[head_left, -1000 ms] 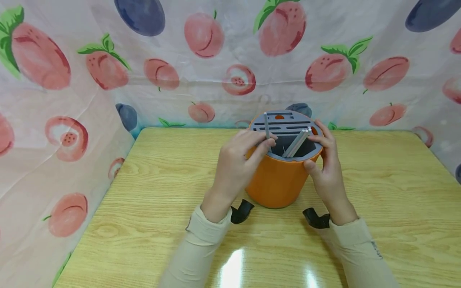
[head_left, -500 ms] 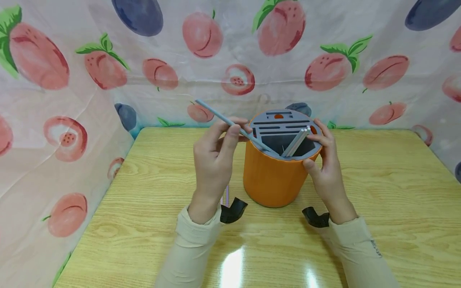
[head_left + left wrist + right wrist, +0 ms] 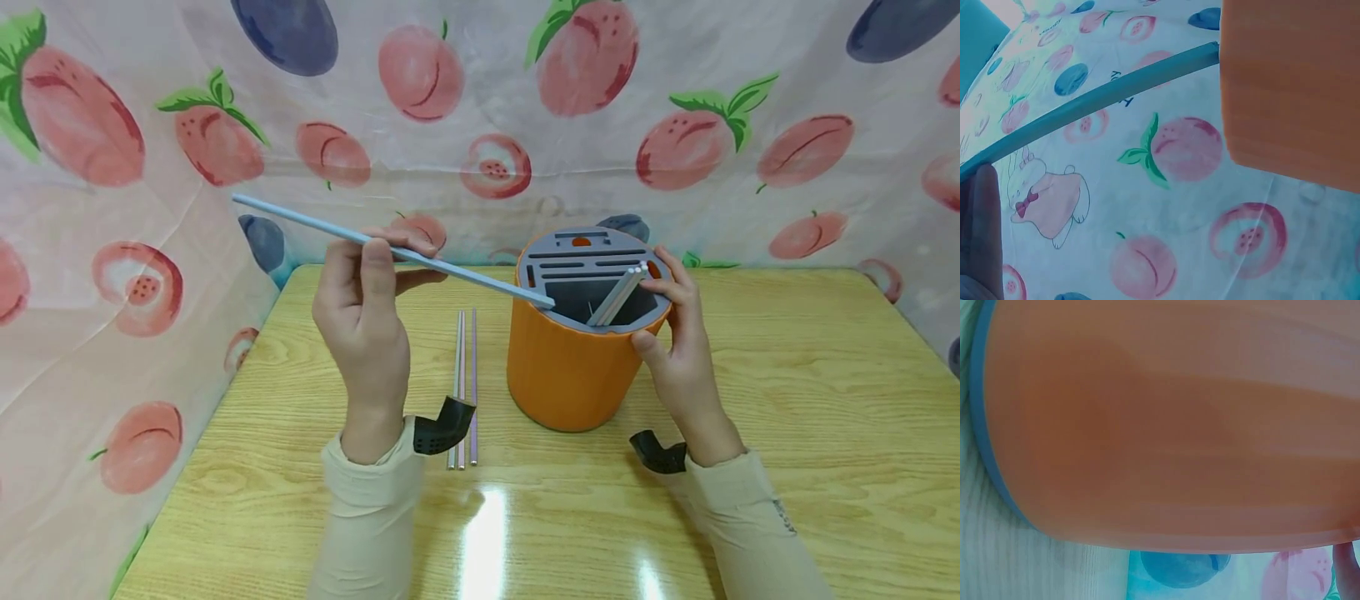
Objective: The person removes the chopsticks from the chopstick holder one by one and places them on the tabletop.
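The left hand point(image 3: 363, 333) pinches a light-blue chopstick point(image 3: 480, 279) between thumb and fingers; some of those fingers are hidden behind the hand. The chopstick slants down to the right, its lower end at the near-left rim of an orange utensil holder point(image 3: 570, 375); whether it touches the rim is unclear. In the left wrist view its far end stops at the orange wall, and its near end runs out at the edge.

The right hand point(image 3: 678, 350) grips the holder, thumb on the near wall and fingers round the right side of the rim, partly concealed. The right wrist view is nearly filled by the wall, with one fingertip cut off at the edge.

A bundle of chopsticks point(image 3: 618, 298) leans in the large front compartment, lower ends out of sight, the number hard to count. Three thin chopsticks point(image 3: 474, 358) lie on the worktop point(image 3: 810, 383), two partly covered by a black wrist mount point(image 3: 446, 427).
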